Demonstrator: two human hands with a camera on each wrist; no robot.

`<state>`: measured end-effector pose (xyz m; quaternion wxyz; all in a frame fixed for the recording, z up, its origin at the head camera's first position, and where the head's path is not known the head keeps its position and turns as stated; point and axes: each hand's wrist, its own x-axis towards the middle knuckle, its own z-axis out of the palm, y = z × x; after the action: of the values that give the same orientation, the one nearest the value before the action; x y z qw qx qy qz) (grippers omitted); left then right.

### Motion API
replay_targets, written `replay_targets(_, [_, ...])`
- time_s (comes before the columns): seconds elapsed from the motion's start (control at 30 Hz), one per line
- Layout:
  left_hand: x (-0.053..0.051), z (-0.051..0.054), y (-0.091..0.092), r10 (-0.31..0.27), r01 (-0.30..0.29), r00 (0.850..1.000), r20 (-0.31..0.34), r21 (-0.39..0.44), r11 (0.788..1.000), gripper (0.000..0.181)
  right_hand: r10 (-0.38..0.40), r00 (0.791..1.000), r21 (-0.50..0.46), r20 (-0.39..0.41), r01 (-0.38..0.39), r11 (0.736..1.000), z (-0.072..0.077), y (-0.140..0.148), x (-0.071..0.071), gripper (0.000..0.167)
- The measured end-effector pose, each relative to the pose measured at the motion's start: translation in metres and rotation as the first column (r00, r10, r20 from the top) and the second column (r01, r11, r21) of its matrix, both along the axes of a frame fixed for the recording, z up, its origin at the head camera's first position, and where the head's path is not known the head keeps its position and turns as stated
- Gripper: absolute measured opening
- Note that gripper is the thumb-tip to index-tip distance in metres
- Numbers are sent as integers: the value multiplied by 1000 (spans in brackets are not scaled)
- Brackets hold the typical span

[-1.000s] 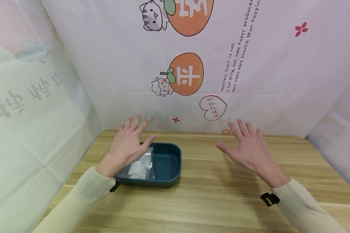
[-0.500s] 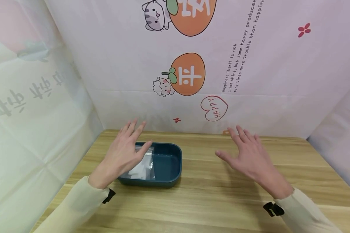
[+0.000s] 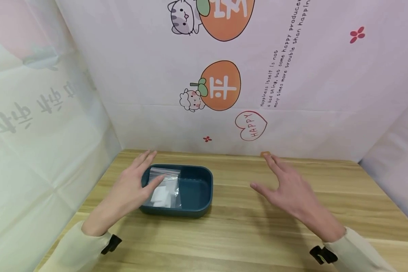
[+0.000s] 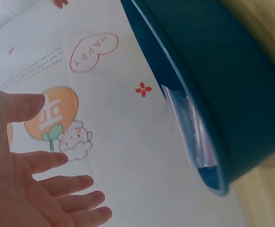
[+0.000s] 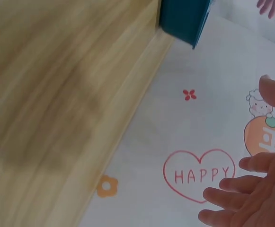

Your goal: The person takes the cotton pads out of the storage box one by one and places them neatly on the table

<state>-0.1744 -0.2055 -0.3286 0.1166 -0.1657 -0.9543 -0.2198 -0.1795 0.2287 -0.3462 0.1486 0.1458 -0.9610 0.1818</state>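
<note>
A dark teal plastic box (image 3: 195, 192) with rounded corners stands on the table, left of centre. Inside its left part lies a clear zip bag (image 3: 171, 189) with white pieces in it. My left hand (image 3: 130, 185) hovers over the box's left side, fingers spread and holding nothing; it covers part of the rim. In the left wrist view the box's wall stands apart from the fingers. To the right, my right hand (image 3: 290, 192) hangs above the bare wood, fingers extended, thumb out, touching nothing.
The wooden table (image 3: 231, 234) runs back to a white printed cloth (image 3: 149, 75) hung as a wall. More cloth hangs on the left (image 3: 47, 151) and right sides. A dark band (image 3: 321, 255) sits at the right wrist.
My left hand has drawn back and left, lower over the box, uncovering more of the zip bag. My right hand has come slightly down toward me. The box stays in place.
</note>
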Motion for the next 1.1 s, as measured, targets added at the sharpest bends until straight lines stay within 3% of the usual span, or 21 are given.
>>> replay_targets(0.23, [6,-14,-22,14,-17,999,32,90,996,82,48,998,-87,36,-45,995,-6,-9,11,99])
replay_targets(0.53, [8,-34,-49,50,-61,994,93,128,990,87,129,992,-191,-1,-127,973,-21,-26,18,77])
replay_targets(0.7, [6,-46,-65,-9,-21,990,138,210,978,86,161,987,-233,-5,-158,959,-30,-36,21,70])
replay_targets(0.8, [4,-54,-73,-78,24,982,170,298,954,86,183,983,-289,8,-173,941,-36,-42,23,66])
replay_targets(0.87, [1,-60,-78,-132,49,970,202,373,927,87,202,979,-337,34,-179,924,-39,-44,24,64])
replay_targets(1.03, [-5,-73,-87,-269,48,906,327,552,832,91,227,963,-449,143,-141,882,-44,-52,24,64])
replay_targets(1.1, [-7,-78,-90,-304,34,881,363,591,806,92,240,954,-484,179,-127,866,-46,-56,23,65])
